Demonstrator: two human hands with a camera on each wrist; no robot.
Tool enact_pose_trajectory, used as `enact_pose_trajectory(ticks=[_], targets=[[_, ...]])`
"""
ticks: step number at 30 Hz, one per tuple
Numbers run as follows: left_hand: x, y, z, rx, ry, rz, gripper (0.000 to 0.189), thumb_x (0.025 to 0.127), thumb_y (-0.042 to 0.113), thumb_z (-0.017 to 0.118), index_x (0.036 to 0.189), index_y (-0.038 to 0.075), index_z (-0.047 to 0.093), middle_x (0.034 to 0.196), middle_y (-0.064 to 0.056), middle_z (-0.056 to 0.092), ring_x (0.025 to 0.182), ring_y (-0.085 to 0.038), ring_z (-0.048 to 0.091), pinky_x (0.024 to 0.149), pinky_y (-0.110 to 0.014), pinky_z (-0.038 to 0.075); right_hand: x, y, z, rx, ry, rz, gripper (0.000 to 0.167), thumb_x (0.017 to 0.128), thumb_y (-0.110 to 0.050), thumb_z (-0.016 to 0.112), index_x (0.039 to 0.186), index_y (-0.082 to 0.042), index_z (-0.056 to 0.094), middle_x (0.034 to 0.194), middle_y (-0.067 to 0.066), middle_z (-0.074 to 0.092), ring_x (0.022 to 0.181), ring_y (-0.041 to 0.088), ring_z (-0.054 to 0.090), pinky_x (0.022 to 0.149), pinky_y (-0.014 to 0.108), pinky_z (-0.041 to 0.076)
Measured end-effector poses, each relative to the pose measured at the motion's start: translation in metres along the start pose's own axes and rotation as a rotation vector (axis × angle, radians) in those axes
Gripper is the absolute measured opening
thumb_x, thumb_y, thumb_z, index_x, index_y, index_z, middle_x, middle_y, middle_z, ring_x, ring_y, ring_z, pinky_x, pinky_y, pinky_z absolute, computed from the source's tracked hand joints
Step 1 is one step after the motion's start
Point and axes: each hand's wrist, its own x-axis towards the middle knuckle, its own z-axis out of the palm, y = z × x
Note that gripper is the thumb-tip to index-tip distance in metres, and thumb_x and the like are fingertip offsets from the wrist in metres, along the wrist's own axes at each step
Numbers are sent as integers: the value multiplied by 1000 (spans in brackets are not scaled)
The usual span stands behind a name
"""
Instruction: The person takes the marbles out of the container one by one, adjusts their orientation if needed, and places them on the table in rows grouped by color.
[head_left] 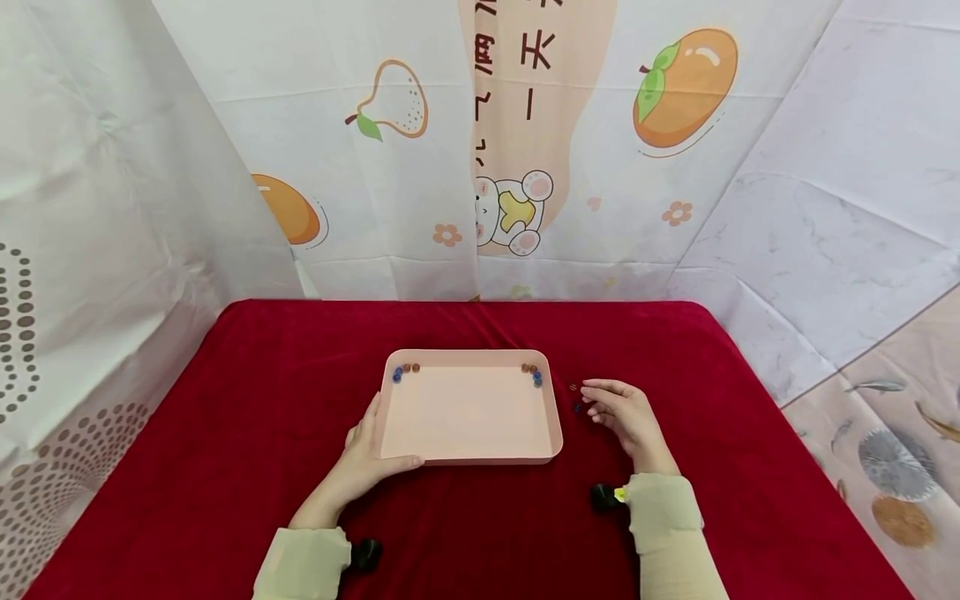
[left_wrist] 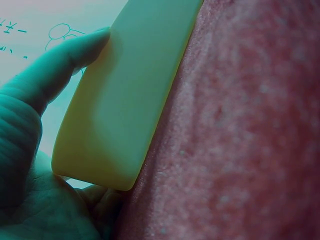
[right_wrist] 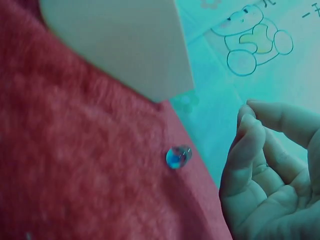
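A shallow pale pink tray (head_left: 465,417) lies on a red cloth. My left hand (head_left: 365,457) grips its near left corner, thumb along the front wall and fingers at the left side; the left wrist view shows the thumb against the tray wall (left_wrist: 135,90). Blue marbles (head_left: 397,375) and brown marbles (head_left: 412,367) sit in the tray's far left corner, with similar brown (head_left: 528,367) and blue marbles (head_left: 537,380) at far right. Outside, my right hand (head_left: 626,414) hovers beside a brown marble (head_left: 573,387) and a blue marble (head_left: 578,407), fingers loosely bent, nothing visible between them.
Red velvet cloth (head_left: 472,533) covers the table around the tray. White printed curtains (head_left: 420,183) hang behind the far edge and at both sides. Black wrist cameras (head_left: 367,555) are strapped near the sleeves.
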Motion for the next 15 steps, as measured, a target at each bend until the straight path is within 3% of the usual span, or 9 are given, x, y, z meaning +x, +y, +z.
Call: enact_pose_trajectory(ticks=[5,8,13,15], targets=[[1,-1,0,-6,4,7,129,73,39,87,160,18,-6,163,-23,8,145,-38,8,114,-67,20,-5,-8,6,18,-10,-28,14,94,-10,67,107,-8,73,79,-4,72,63,7,62,60,20,53],[1,-1,0,-10,7,13,129,73,38,87,160,18,-6,163,-23,9,146,-38,8,115,-67,19,-8,-12,11,35,-21,-51,12,93,-8,67,97,-17,74,83,-2,73,64,7,62,61,20,53],[1,-2,0,-8,9,18,129,72,38,87,160,18,-6,163,-24,9,146,-38,8,115,-66,18,-14,-20,21,44,-54,-85,13,93,-7,67,95,-18,74,83,-2,71,65,8,62,62,20,54],[1,-2,0,-4,9,18,129,72,39,87,160,18,-6,163,-24,9,145,-38,8,115,-67,19,-16,-23,25,42,-70,-97,11,93,-8,68,100,-13,74,84,-1,72,66,9,63,63,21,55]])
